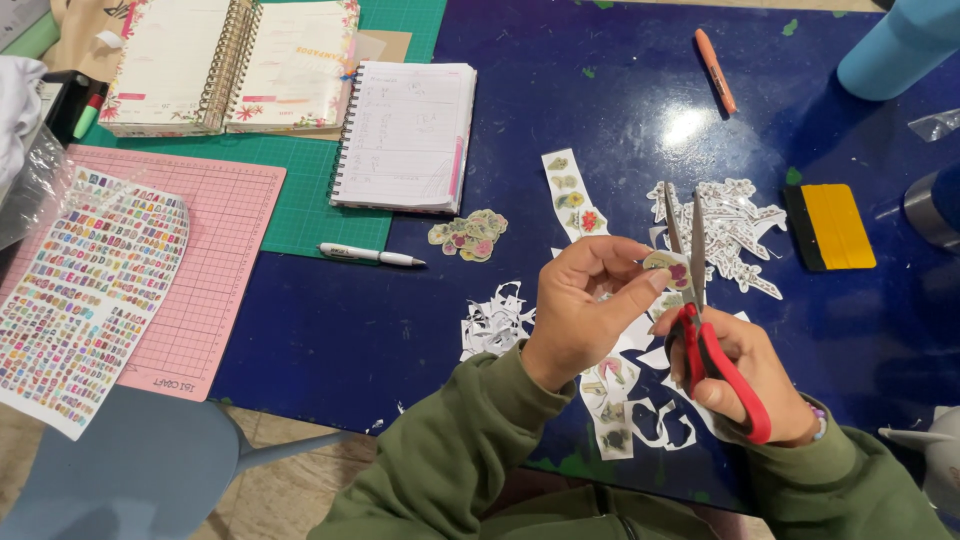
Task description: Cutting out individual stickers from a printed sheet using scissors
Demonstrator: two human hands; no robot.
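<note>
My left hand pinches a small flower sticker between thumb and fingertips, above the dark blue table. My right hand grips red-handled scissors, blades pointing up and slightly apart around the sticker's right edge. Under my hands lie white paper offcuts and a strip of uncut stickers. A strip of flower stickers and a small pile of cut-out stickers lie further back.
A heap of white cut scraps, a yellow squeegee, an orange marker, a white pen, an open spiral notebook, a planner, a pink cutting mat with a colourful sticker sheet, a blue bottle.
</note>
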